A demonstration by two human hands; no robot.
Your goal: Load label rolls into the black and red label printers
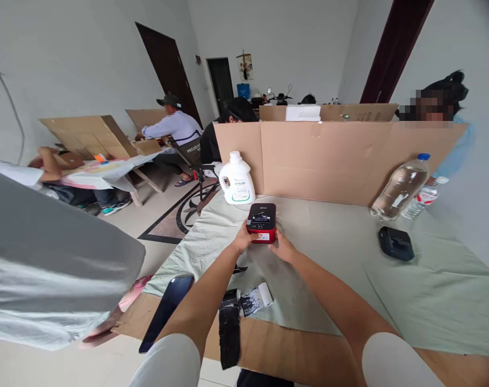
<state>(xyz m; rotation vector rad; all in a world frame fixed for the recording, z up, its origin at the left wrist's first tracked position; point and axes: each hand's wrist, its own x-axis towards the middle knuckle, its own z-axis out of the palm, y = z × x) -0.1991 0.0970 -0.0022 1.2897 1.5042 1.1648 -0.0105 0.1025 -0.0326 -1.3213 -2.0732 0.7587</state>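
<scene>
Holding a red-and-black box-shaped device with the left hand, laying the thumb over its front near a white label and wrapping the palm round its lower left corner. Placing the right hand at the lower right corner with thumb and fingers parted, not being able to tell whether gripping or merely touching. Having the device sitting on a pale green cloth, before a cardboard panel and to the near right of a white jug. Having a dark smartphone lying left of the left forearm, and a black strip running over bare cardboard, just beside a patterned paper roll. Seeing a small black device well apart on the right, near a large blue-capped bottle leaning beside a smaller clear bottle. Seeing a person in a dark cap sitting at another table, far left.
</scene>
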